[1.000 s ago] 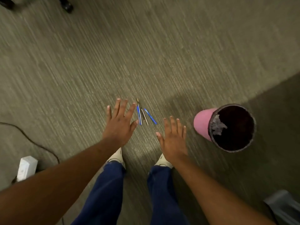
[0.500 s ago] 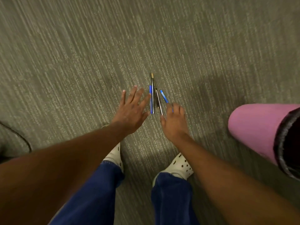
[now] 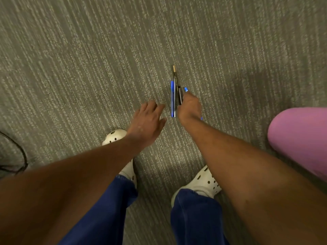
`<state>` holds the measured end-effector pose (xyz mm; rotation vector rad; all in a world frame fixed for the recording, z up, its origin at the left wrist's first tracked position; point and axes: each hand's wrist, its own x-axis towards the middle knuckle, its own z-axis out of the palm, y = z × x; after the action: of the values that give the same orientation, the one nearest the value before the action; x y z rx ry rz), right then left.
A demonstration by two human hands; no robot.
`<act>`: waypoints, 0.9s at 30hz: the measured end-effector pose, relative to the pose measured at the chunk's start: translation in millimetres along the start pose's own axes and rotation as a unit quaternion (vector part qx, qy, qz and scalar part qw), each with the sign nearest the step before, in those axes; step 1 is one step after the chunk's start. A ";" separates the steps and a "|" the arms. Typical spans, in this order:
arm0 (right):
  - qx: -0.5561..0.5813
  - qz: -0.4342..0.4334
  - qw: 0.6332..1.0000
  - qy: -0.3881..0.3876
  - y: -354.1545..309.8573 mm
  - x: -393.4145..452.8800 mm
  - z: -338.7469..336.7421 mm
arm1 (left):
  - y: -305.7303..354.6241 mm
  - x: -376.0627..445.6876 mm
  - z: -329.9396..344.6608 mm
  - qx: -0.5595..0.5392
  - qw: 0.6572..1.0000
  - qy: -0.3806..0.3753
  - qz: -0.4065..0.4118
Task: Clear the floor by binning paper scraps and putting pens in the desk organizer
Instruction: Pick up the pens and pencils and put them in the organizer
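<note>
Two hands over ribbed carpet: right hand grips slim blue pen, left hand spread.

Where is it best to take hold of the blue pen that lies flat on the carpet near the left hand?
Pinch the blue pen at mid-barrel, coming from above with the left hand: it lies flat, lengthwise away from the person, its left side free, a dark pencil close on its right.

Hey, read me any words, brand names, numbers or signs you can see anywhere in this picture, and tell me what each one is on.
None can be read.
Blue pen, dark pencil and the second blue pen in the right hand: any print is too small and blurred.
Pink bin: plain side, no label showing.
White clogs: no readable mark.
Carpet: no signs.
</note>
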<state>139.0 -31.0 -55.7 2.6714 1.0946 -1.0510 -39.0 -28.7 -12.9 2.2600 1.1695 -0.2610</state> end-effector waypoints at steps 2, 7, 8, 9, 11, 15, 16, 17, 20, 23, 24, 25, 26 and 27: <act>0.031 0.026 0.999 -0.017 2.4 2.5 -1.9 | 4.4 2.3 -1.3 -0.065 0.997 -0.027 -0.007; 0.072 0.061 0.993 -0.064 12.9 0.2 -9.4 | 16.7 19.5 -4.4 -0.185 0.977 -0.066 -0.079; 0.087 0.064 0.992 -0.067 15.4 -0.4 -9.4 | 20.1 23.7 -5.0 -0.200 0.972 -0.072 -0.095; 0.105 0.068 0.990 -0.068 17.7 -0.8 -9.2 | 23.8 27.9 -6.1 -0.222 0.965 -0.076 -0.114; 0.153 0.075 0.982 -0.076 20.2 -6.3 -10.5 | 31.6 36.2 -8.6 -0.289 0.939 -0.079 -0.168; 0.265 0.036 0.951 -0.155 21.0 -27.4 -11.3 | 40.4 51.1 -11.4 -0.504 0.803 -0.111 -0.297; 0.291 0.024 0.939 -0.179 21.2 -32.7 -10.7 | 40.1 52.9 -12.1 -0.543 0.771 -0.115 -0.313; 0.312 0.013 0.929 -0.198 21.9 -36.4 -9.6 | 38.2 53.8 -12.3 -0.563 0.752 -0.116 -0.323; 0.351 0.006 0.909 -0.223 22.8 -40.0 -10.1 | 28.7 51.3 -11.1 -0.585 0.728 -0.114 -0.339; 0.406 0.048 0.893 -0.186 21.0 -35.5 -14.5 | 18.0 45.4 -10.4 -0.596 0.717 -0.105 -0.346; 0.424 0.070 0.889 -0.160 19.9 -33.1 -16.2 | 15.1 43.0 -10.3 -0.592 0.723 -0.109 -0.340; 0.446 0.093 0.879 -0.138 18.4 -30.8 -17.5 | 12.6 40.7 -9.8 -0.592 0.727 -0.122 -0.327; 0.472 0.110 0.866 -0.126 15.7 -29.1 -18.1 | 10.4 38.5 -9.3 -0.596 0.725 -0.145 -0.312; 0.492 0.118 0.854 -0.118 12.9 -27.5 -18.2 | 9.0 36.2 -9.2 -0.605 0.717 -0.174 -0.299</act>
<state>143.5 -51.3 -27.2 3.0343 0.1172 -2.2587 -10.9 -2.7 -16.9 0.6184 1.2516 -0.0827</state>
